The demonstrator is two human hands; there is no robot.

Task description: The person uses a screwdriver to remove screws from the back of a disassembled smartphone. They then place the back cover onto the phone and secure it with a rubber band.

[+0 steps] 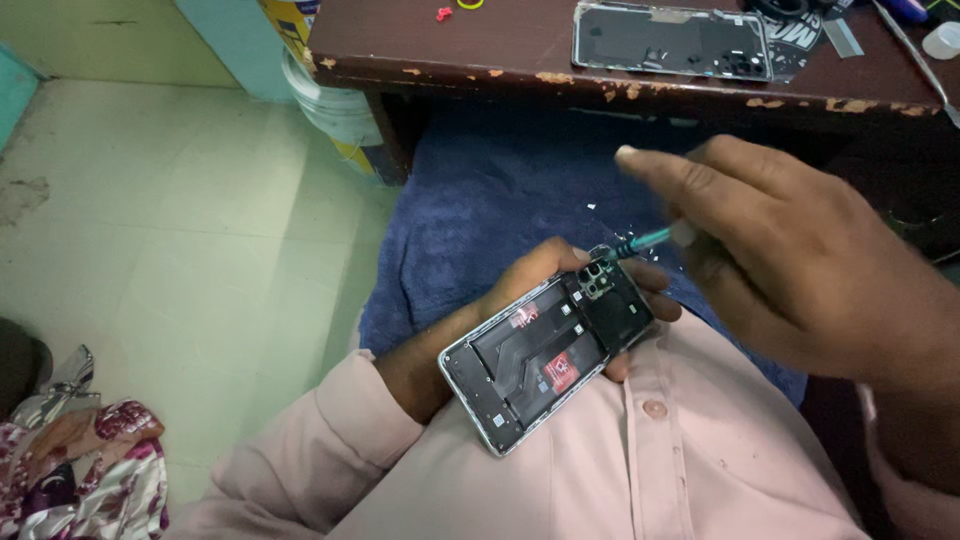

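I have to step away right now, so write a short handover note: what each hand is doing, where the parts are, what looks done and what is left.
Left hand: cradles the opened black smartphone with silver frame from below, over the lap.
Right hand: holds a thin teal-tipped screwdriver, tip at the phone's camera corner.
Removed dark back cover lies on the chipped brown wooden table.
Done: back cover off, internals exposed.
Left: the camera corner is still being worked; inner covers appear still fitted.

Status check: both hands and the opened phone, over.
Left hand cradles the opened phone, back cover off, over the lap. Right hand holds a teal-tipped tool at the camera module. Nothing blocking the tip.
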